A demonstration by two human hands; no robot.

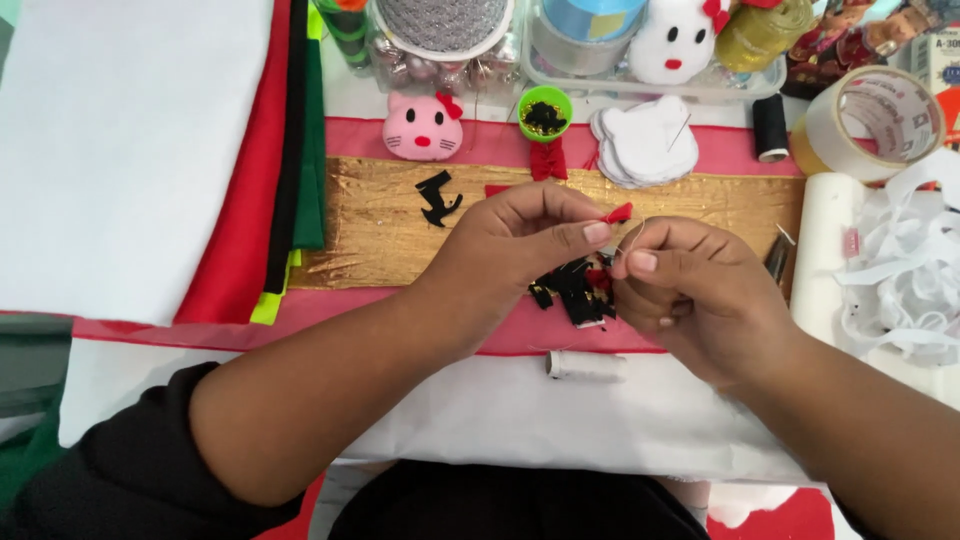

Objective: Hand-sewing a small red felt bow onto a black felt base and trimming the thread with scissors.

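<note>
Left hand (520,245) pinches a red felt piece (618,212) (right hand (690,290) pinching thread) over crowded gold cloth (380,230).

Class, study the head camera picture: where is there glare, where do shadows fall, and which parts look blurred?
Head view: even, soft light; mild sheen on the crinkled gold fabric strip; faint shadow beneath the left hand and right hand; the small red felt piece and black felt scraps look slightly soft; the white thread spool is sharp.
</note>
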